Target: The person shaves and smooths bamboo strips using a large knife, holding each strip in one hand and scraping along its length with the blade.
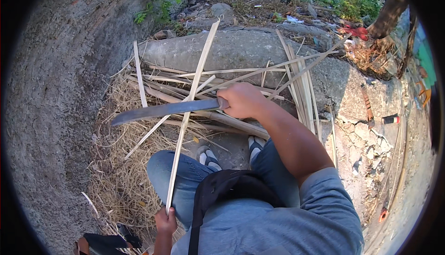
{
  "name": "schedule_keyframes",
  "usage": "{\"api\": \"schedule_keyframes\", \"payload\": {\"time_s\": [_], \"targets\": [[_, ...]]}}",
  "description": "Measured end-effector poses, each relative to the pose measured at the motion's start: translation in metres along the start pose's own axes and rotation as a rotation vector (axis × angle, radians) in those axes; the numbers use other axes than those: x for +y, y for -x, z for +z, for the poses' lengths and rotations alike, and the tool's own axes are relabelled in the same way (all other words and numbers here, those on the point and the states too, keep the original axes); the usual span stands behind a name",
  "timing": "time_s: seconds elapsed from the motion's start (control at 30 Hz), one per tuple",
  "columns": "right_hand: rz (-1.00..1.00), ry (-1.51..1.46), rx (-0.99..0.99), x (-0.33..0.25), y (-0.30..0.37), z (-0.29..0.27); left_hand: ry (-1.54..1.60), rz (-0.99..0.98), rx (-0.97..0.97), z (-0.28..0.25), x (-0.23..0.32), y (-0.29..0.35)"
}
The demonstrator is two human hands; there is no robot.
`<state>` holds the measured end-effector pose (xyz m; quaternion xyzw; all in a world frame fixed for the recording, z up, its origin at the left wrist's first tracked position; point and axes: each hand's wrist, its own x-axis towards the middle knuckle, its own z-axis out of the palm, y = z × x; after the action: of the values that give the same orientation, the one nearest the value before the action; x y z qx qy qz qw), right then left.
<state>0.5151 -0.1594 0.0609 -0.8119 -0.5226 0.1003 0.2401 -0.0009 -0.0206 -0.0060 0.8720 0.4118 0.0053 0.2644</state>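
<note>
Wood-trimming, probably: gripping machete (160,111) in right hand (242,99), pinching long strip (180,146) in left hand (166,221). Next up, prob needs a steady stroke along it, tbh.

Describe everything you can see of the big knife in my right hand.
The big knife has a long, dark grey blade that looks like metal, broad and slightly curved toward its tip. Your right hand grips the handle, hiding most of it. The blade points left, its tip a little nearer you, and crosses over the pale strip held in your left hand; whether they touch, I can't tell.
</note>
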Motion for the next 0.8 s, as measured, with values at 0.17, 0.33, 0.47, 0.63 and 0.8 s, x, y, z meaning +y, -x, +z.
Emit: {"api": "schedule_keyframes", "payload": {"time_s": [0.17, 0.33, 0.47, 0.63, 0.8], "targets": [[-0.052, 0.058, -0.048, -0.007, -0.001, -0.003, -0.038, 0.055, 0.071, 0.004, -0.004, 0.000], [0.341, -0.148, 0.139, 0.039, -0.015, -0.012, -0.034, 0.009, 0.062, 0.003, 0.000, -0.001], [0.346, -0.138, 0.162, 0.038, -0.008, -0.008, -0.047, 0.007, 0.034, 0.004, -0.017, 0.001], [-0.006, -0.044, -0.027, -0.009, 0.010, 0.003, -0.059, 0.008, 0.032, 0.004, -0.009, 0.000], [-0.006, 0.071, -0.162, -0.016, 0.002, -0.012, -0.060, -0.001, 0.037, 0.006, -0.018, -0.002]]}}
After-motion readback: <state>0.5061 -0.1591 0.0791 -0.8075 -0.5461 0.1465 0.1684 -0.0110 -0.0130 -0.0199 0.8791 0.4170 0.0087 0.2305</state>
